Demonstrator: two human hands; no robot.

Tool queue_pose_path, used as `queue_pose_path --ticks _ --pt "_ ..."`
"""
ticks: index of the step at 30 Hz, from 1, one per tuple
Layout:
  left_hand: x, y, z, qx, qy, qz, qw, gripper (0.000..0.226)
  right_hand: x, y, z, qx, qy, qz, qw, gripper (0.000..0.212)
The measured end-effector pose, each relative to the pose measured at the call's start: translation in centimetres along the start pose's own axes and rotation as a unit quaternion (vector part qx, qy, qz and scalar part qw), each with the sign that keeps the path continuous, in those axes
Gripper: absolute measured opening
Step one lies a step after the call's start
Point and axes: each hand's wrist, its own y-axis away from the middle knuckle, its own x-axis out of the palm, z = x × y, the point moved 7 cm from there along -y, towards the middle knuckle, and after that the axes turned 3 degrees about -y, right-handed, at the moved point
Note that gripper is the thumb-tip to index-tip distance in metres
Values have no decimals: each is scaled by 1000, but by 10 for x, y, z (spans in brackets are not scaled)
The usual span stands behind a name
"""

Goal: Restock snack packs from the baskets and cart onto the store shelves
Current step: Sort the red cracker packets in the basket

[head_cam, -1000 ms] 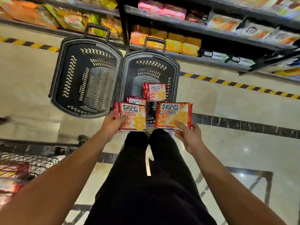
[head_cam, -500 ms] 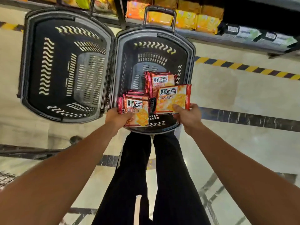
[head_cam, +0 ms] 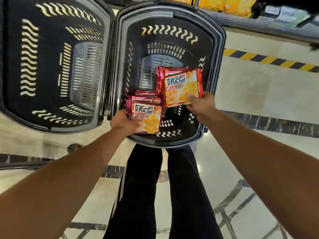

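Observation:
Two black plastic baskets stand side by side on the floor. The right basket [head_cam: 214, 49] holds red and orange cracker packs. My left hand [head_cam: 123, 122] grips one cracker pack [head_cam: 146, 116] low over the basket's near end, above a small stack of packs [head_cam: 146, 94]. My right hand [head_cam: 201, 105] pinches a second cracker pack [head_cam: 183, 88] by its near corner, held over another pack [head_cam: 160, 75] lying in the basket. The left basket [head_cam: 15, 66] shows only its bare slotted bottom.
The bottom store shelf [head_cam: 259, 26] runs along the top edge with yellow snack bags [head_cam: 229, 4] on it. A yellow-black floor stripe [head_cam: 269, 60] lies right of the baskets. A cart frame [head_cam: 25, 163] and wheel sit at left. My legs stand below the basket.
Both hands have lowered their packs deeper into the right basket, onto the packs lying there. The view has dropped closer to the baskets, and the upper shelves have left the frame.

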Motion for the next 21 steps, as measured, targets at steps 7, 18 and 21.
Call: queue_pose_path --ticks 7,18,21 --pt "2 -6 3 -24 1 -37 999 19 13 -10 1 12 108 -37 993 31" --pt "5 1 -3 -13 -57 -31 998 54 33 -1 20 -23 335 51 941 92" --pt "4 9 -6 -21 -47 -27 998 57 32 14 22 -74 359 66 928 89"
